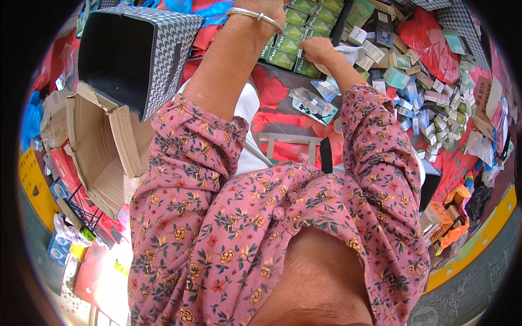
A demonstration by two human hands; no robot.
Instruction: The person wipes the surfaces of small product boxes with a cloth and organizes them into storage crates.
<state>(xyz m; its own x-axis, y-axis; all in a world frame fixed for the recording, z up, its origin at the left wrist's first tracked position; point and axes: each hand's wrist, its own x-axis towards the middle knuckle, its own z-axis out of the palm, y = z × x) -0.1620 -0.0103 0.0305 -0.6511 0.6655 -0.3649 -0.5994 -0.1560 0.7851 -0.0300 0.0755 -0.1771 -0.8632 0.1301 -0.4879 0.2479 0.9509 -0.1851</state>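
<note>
Several small green boxes [295,31] stand in rows inside a dark-edged tray [279,69] in front of me. My left hand [270,6] reaches over the tray's left side, a bangle [258,17] on its wrist; the upper picture edge cuts off its fingers. At the tray's right side is my right hand [319,50], its fingers bent and closed against the green boxes. Whatever lies between those fingers is hidden. A clear plastic package [314,105] lies just below the tray, beside my right forearm.
To the left, a black-lined houndstooth box [133,57] lies tipped over an open cardboard carton [100,146]. Many loose small boxes [435,114] are heaped on the right, with a red plastic bag [429,46] among them. An orange basket [439,220] stands at lower right.
</note>
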